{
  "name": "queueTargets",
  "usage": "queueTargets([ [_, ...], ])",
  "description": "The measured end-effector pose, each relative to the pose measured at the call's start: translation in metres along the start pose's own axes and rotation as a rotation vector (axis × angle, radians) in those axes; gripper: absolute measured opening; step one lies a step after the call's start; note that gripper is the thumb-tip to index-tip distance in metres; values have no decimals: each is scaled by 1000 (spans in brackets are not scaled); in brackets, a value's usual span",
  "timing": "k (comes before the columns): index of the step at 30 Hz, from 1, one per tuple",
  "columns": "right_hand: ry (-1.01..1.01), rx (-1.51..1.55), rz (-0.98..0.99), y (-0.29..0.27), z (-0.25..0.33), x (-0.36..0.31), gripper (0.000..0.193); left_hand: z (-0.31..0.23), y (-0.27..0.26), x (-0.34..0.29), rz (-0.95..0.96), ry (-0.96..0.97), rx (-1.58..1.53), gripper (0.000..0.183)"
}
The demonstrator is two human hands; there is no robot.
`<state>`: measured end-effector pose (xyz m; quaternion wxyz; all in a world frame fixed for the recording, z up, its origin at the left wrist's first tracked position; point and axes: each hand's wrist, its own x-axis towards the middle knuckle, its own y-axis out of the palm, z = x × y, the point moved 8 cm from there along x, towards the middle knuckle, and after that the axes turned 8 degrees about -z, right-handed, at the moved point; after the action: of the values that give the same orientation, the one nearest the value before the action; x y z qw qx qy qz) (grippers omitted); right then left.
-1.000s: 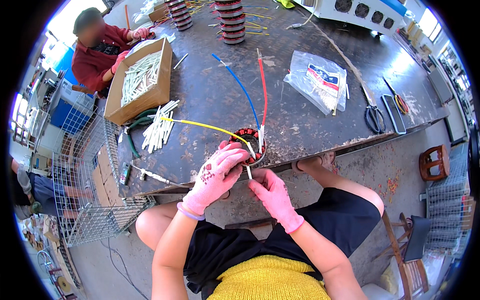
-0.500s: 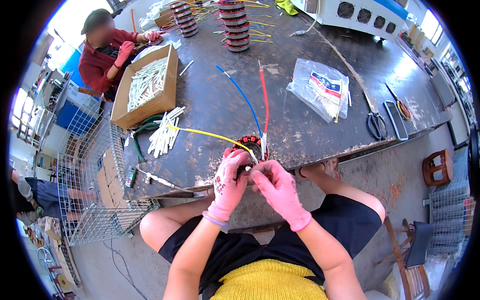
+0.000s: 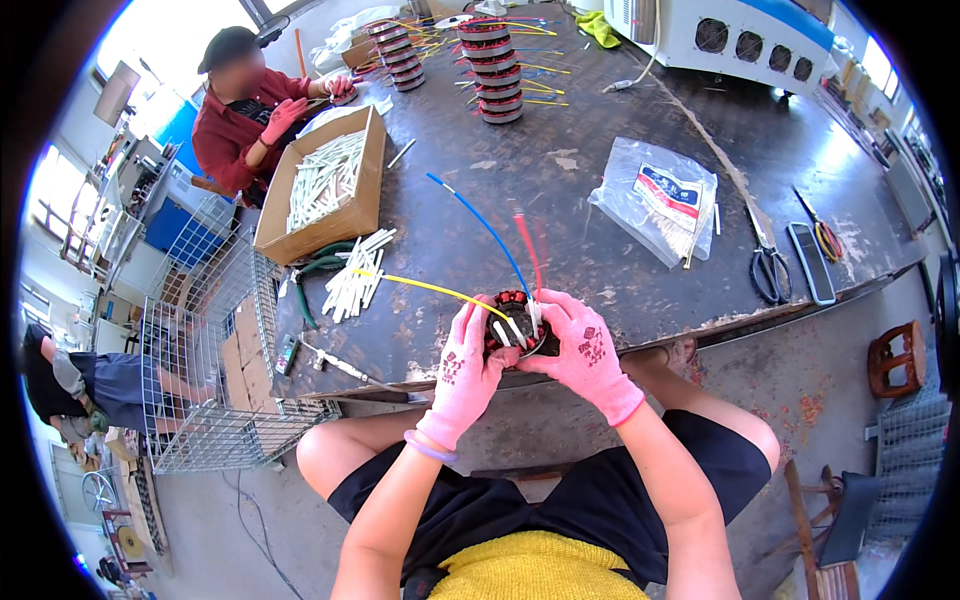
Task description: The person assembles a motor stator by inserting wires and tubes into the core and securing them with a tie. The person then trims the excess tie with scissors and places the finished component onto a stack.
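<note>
A motor stator (image 3: 507,299), a round ring with red windings, is held between my hands at the table's near edge. My left hand (image 3: 465,375), in a pink glove, grips its left side. The right hand (image 3: 588,358), gloved alike, closes round its right side. A yellow wire (image 3: 430,287), a blue wire (image 3: 497,238) and a red wire (image 3: 530,250) run out from the ring over the table; the red one is blurred. White sleeves (image 3: 517,331) cover wire parts inside the ring. My fingers hide much of its lower rim.
A cardboard box (image 3: 263,238) of white tubes stands left, with a loose tube pile (image 3: 352,285) and green-handled pliers (image 3: 325,262) beside it. Stacked stators (image 3: 492,80) stand farther back. To the right lie a plastic bag (image 3: 655,200), scissors (image 3: 770,270) and a phone (image 3: 811,262). A co-worker (image 3: 245,115) sits far left.
My hands have gone from pinching at a white sleeve to holding both sides of the stator. The red wire has swung. The whole view has shifted a little.
</note>
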<state>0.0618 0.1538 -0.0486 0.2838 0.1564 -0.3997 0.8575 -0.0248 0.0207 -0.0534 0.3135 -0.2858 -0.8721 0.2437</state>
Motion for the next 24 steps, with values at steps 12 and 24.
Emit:
queueTargets([
  [12, 85, -69, -146, 7, 12, -18, 74, 4, 6, 44, 508, -32, 36, 78],
  [24, 128, 477, 121, -21, -9, 45, 26, 14, -7, 59, 477, -124, -130, 79],
])
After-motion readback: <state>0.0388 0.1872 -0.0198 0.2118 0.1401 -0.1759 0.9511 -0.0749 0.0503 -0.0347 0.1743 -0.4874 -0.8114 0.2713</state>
